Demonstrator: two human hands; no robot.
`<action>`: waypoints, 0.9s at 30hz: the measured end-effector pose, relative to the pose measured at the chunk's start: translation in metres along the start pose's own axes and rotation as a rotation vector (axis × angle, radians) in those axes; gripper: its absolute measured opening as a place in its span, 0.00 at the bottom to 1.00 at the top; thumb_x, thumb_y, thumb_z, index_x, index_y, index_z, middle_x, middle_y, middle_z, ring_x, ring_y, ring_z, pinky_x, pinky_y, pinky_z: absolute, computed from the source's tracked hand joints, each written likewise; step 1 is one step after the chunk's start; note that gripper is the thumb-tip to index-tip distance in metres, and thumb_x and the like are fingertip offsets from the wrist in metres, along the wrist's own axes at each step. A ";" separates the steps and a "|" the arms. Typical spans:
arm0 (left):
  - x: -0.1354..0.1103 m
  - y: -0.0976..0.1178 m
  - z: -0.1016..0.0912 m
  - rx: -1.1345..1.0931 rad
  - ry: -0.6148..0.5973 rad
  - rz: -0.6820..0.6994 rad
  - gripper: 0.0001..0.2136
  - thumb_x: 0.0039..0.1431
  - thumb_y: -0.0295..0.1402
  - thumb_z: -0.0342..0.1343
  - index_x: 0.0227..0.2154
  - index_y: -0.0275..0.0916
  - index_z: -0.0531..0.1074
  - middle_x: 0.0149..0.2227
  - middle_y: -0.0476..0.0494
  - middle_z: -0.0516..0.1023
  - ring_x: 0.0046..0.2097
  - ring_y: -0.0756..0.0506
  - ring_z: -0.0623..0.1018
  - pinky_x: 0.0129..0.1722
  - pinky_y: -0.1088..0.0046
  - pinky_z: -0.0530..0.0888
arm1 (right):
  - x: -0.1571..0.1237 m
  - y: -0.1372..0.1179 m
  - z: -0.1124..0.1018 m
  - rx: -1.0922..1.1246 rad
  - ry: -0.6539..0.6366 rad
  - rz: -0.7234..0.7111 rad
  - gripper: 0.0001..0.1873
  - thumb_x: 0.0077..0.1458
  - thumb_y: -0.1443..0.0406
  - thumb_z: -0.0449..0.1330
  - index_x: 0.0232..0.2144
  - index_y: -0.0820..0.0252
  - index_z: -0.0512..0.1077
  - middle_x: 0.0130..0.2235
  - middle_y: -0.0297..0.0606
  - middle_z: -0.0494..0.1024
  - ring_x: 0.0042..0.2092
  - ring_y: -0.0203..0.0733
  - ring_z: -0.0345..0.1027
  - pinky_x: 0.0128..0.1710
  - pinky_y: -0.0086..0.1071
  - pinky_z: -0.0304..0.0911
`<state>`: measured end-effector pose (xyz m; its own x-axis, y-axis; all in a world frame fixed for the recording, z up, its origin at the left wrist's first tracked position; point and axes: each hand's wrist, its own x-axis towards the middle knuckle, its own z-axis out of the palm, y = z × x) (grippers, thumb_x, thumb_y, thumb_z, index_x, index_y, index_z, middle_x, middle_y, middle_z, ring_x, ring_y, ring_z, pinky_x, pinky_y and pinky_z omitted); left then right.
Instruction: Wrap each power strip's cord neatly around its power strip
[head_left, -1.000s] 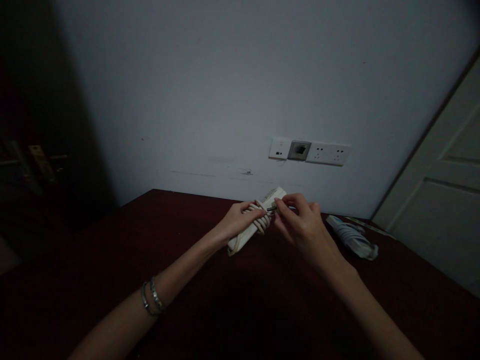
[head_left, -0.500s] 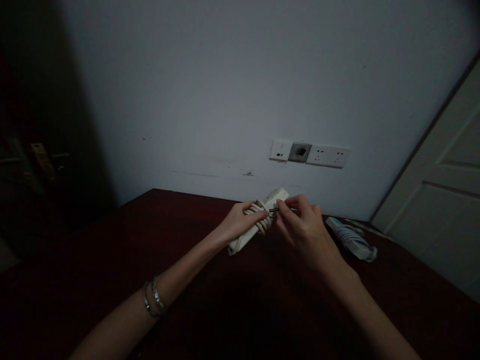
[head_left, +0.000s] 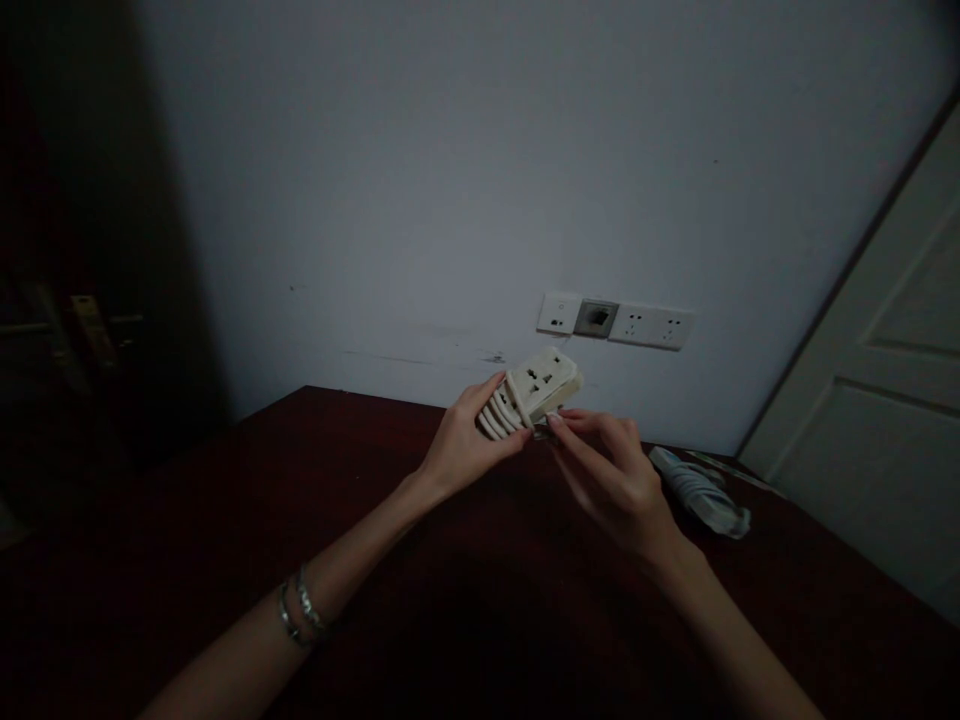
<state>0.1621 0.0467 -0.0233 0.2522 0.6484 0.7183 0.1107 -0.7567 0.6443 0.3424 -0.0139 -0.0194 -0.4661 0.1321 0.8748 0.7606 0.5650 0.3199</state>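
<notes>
My left hand (head_left: 469,430) is wrapped round a white power strip (head_left: 546,378), held tilted above the dark red table. Its socket face shows, and its own white cord (head_left: 499,415) is wound round the body in several turns. My right hand (head_left: 611,465) pinches the cord's plug (head_left: 553,420) at the strip's lower edge, close to my left thumb. The fingers cover most of the plug. A second bundle with a grey-white coiled cord (head_left: 699,490) lies on the table, right of my right hand.
The dark red table (head_left: 360,540) meets a pale wall (head_left: 375,200). Wall sockets and switch plates (head_left: 651,326) sit just above it. A white panelled door (head_left: 900,400) stands at the right. At the far left is a dark door with a handle (head_left: 94,325).
My left hand has turned the power strip so its socket face now shows. The right hand stays at the plug, whose prongs were plainer before. The view has shifted slightly.
</notes>
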 end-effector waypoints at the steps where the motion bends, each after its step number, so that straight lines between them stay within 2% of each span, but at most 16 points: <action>1: 0.000 0.001 -0.001 0.023 0.008 0.037 0.32 0.47 0.35 0.61 0.57 0.37 0.61 0.56 0.35 0.66 0.56 0.39 0.67 0.56 0.58 0.61 | 0.000 0.000 -0.001 0.000 0.013 -0.009 0.25 0.54 0.76 0.55 0.54 0.62 0.62 0.39 0.48 0.72 0.44 0.47 0.68 0.36 0.39 0.63; 5: 0.001 0.007 -0.006 0.091 -0.004 0.145 0.32 0.48 0.33 0.61 0.57 0.40 0.60 0.56 0.36 0.65 0.56 0.39 0.65 0.56 0.57 0.61 | 0.002 -0.001 -0.006 -0.019 0.014 -0.040 0.26 0.53 0.77 0.57 0.54 0.63 0.62 0.39 0.48 0.72 0.44 0.47 0.68 0.35 0.39 0.62; 8: 0.003 0.009 -0.011 0.081 -0.041 0.174 0.33 0.47 0.33 0.62 0.58 0.41 0.60 0.56 0.36 0.65 0.56 0.38 0.65 0.57 0.56 0.60 | 0.003 -0.003 -0.011 -0.048 -0.014 -0.050 0.24 0.53 0.76 0.57 0.52 0.65 0.64 0.38 0.49 0.72 0.43 0.46 0.67 0.35 0.39 0.62; 12: 0.006 0.012 -0.016 0.018 -0.111 0.173 0.32 0.47 0.31 0.61 0.57 0.40 0.60 0.56 0.36 0.65 0.57 0.38 0.64 0.57 0.54 0.59 | 0.006 -0.002 -0.019 -0.065 -0.038 -0.046 0.19 0.53 0.74 0.59 0.48 0.65 0.68 0.38 0.47 0.71 0.39 0.43 0.66 0.34 0.38 0.61; 15: 0.005 0.015 -0.016 -0.036 -0.139 0.149 0.32 0.46 0.31 0.61 0.57 0.38 0.61 0.57 0.35 0.65 0.57 0.38 0.64 0.58 0.55 0.59 | 0.006 0.000 -0.022 -0.047 -0.034 -0.048 0.15 0.53 0.69 0.61 0.45 0.60 0.70 0.41 0.46 0.70 0.41 0.44 0.66 0.36 0.40 0.62; 17: 0.004 0.017 -0.015 -0.098 -0.142 0.109 0.33 0.45 0.32 0.61 0.57 0.37 0.61 0.57 0.36 0.65 0.57 0.38 0.65 0.58 0.56 0.59 | 0.006 0.000 -0.023 -0.002 -0.036 -0.027 0.16 0.53 0.68 0.61 0.46 0.59 0.70 0.41 0.45 0.70 0.41 0.45 0.65 0.37 0.41 0.63; 20: 0.003 0.018 -0.011 -0.239 -0.151 0.026 0.32 0.46 0.36 0.61 0.56 0.37 0.62 0.56 0.38 0.67 0.56 0.38 0.66 0.56 0.57 0.61 | 0.006 -0.004 -0.024 0.070 -0.028 0.035 0.23 0.54 0.68 0.60 0.53 0.57 0.66 0.40 0.44 0.70 0.40 0.42 0.66 0.36 0.38 0.66; 23: 0.004 0.018 -0.008 -0.380 -0.165 -0.054 0.31 0.44 0.36 0.61 0.54 0.37 0.64 0.54 0.39 0.69 0.55 0.38 0.68 0.55 0.61 0.62 | 0.008 -0.011 -0.023 0.133 0.065 0.124 0.26 0.53 0.69 0.61 0.55 0.55 0.64 0.39 0.42 0.72 0.38 0.41 0.68 0.35 0.35 0.68; 27: 0.004 0.014 -0.006 -0.546 -0.154 -0.167 0.29 0.41 0.32 0.58 0.51 0.38 0.66 0.50 0.39 0.73 0.50 0.39 0.71 0.51 0.61 0.65 | 0.011 -0.016 -0.022 0.323 0.313 0.442 0.25 0.49 0.69 0.64 0.51 0.56 0.67 0.38 0.40 0.76 0.37 0.42 0.72 0.37 0.37 0.71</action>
<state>0.1589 0.0391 -0.0097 0.4153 0.7046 0.5754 -0.3394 -0.4668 0.8166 0.3355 -0.0396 -0.0070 0.0529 0.1926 0.9798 0.6531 0.7356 -0.1799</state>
